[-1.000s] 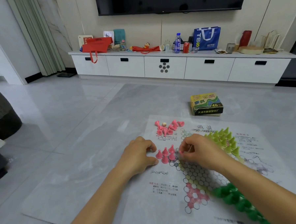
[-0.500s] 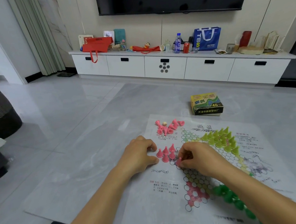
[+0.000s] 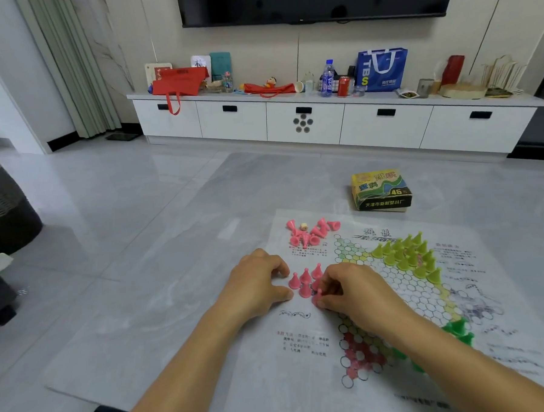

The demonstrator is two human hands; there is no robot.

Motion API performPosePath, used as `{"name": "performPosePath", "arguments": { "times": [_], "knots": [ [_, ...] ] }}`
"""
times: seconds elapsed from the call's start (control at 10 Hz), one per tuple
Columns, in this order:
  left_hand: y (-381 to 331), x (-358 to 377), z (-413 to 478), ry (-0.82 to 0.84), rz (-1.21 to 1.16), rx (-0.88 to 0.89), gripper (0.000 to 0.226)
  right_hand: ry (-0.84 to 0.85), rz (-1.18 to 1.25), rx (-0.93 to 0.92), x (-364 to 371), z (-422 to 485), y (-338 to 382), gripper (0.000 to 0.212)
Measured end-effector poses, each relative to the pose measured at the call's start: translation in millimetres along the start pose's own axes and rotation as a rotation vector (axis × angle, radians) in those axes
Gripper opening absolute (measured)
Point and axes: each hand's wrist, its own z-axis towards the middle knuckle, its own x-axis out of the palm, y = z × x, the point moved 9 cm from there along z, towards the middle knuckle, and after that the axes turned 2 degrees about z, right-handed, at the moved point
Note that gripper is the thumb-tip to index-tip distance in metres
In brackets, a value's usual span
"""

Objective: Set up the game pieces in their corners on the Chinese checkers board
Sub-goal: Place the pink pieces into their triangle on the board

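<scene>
Step in hand: seating one pink piece (image 3: 316, 299) in the pink corner at the left of the board (image 3: 404, 290), by my reading.
Right hand (image 3: 352, 293): fingertips pinch that pink piece low on the paper, at the near edge of the standing pink group (image 3: 305, 277).
Left hand (image 3: 259, 285): fingers curled, resting on the paper just left of the standing group; whether it holds spare pieces I cannot tell.
Other pink pieces: a loose heap (image 3: 310, 232), most tipped over, lies at the far left edge of the sheet, well apart from the corner.
Finished corners: yellow-green pieces (image 3: 404, 255) stand packed at the far right; dark green pieces (image 3: 458, 329) sit near right, partly hidden by the forearm.
Doing it well: centre the base on a printed circle, let go straight up, and keep the knuckles off the neighbours, which stand close and look easy to topple.
Paper: thin sheet on smooth floor; the left hand can pin it flat.
Risk: the right forearm crosses the board just above the dark green group.
Left to do: most pink pieces are not yet placed.
</scene>
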Motion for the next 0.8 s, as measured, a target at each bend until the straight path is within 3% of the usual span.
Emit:
{"name": "performPosePath", "arguments": {
  "times": [0.5,0.6,0.8],
  "knots": [
    [1,0,0,-0.004,-0.012,0.003,0.035,0.022,-0.044,0.012,-8,0,-6,0.010],
    [1,0,0,0.001,-0.016,0.001,0.035,-0.043,-0.067,0.034,-21,10,-17,0.012],
    [1,0,1,0.008,-0.004,-0.002,0.034,-0.161,-0.262,0.020,-38,52,-32,0.039]
  ]
}}
